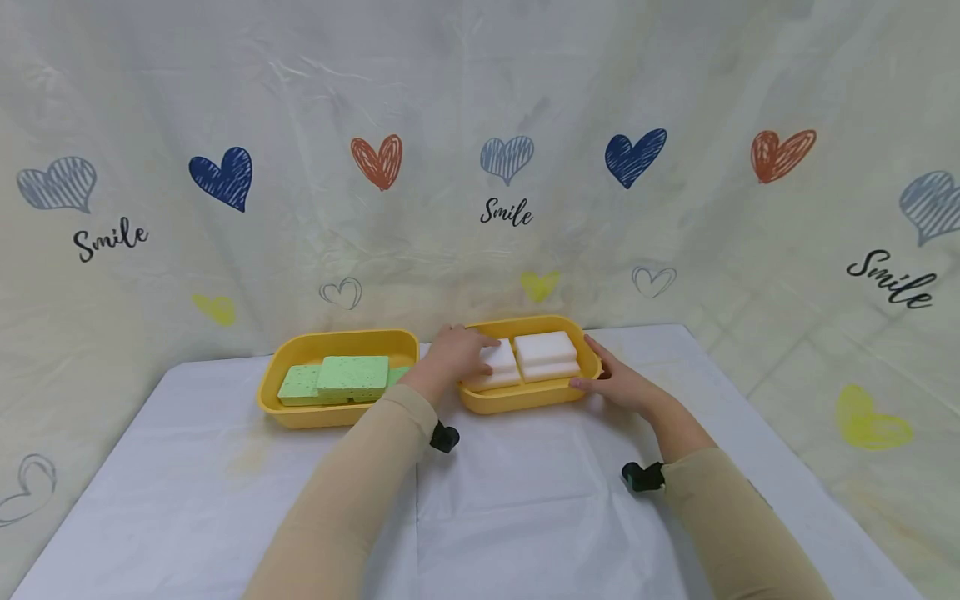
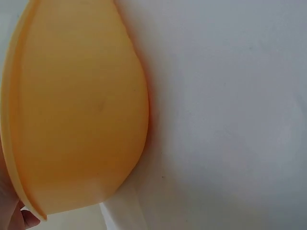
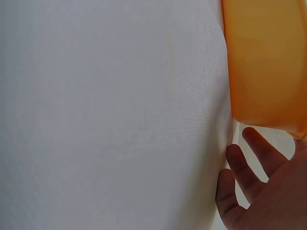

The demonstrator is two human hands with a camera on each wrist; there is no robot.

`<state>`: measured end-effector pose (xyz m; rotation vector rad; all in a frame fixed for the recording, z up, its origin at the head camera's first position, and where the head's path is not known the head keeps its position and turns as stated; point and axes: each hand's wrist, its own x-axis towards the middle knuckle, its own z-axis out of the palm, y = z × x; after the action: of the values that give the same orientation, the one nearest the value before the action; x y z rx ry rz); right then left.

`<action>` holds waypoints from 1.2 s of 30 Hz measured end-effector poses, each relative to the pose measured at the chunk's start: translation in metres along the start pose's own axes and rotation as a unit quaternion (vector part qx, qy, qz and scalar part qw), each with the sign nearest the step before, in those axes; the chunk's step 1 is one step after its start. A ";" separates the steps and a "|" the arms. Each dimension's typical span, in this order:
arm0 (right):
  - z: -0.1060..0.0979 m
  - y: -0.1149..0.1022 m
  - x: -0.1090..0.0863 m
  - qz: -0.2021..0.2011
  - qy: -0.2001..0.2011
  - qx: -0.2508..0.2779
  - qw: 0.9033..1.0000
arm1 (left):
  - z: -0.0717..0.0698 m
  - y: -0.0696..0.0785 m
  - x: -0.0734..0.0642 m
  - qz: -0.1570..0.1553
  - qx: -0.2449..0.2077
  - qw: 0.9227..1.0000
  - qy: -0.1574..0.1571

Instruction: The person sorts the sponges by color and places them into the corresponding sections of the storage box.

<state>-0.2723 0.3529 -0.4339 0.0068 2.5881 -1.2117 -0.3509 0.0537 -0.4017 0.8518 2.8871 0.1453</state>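
Two white sponge blocks side by side, a left one point(image 1: 504, 357) and a right stack point(image 1: 546, 348), sit in the right yellow tray point(image 1: 517, 403). My left hand point(image 1: 452, 357) reaches over that tray's left end, and its thumb and index finger pinch the left white sponge. In the left wrist view, part of this hand point(image 2: 8, 203) shows past the tray rim, its fingertips mostly hidden. My right hand point(image 1: 622, 382) holds the tray's right end, thumb at the front and index finger behind. In the right wrist view its other fingers point(image 3: 247, 175) are spread beside the tray.
Another yellow tray point(image 1: 300, 419) stands on the left with several green sponges point(image 1: 352, 377) in it, close to my left forearm. A white cloth point(image 1: 525, 508) covers the table. Behind the trays hangs a white sheet point(image 1: 442, 242) printed with hearts.
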 end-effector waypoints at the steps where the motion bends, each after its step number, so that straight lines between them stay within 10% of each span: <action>1: 0.000 0.000 0.001 -0.001 0.000 0.000 1.000 | 0.001 0.000 0.000 0.000 0.004 1.000 0.000; 20: -0.002 0.003 0.010 0.003 -0.010 -0.012 1.000 | -0.004 -0.009 -0.013 0.027 -0.023 0.998 0.057; 36: -0.005 0.014 -0.002 -0.023 0.047 -0.063 0.997 | -0.013 -0.014 -0.077 0.044 -0.010 0.996 0.077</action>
<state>-0.2696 0.3661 -0.4406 -0.0233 2.7566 -1.0846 -0.2962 -0.0008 -0.3835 1.0061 2.9854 0.2588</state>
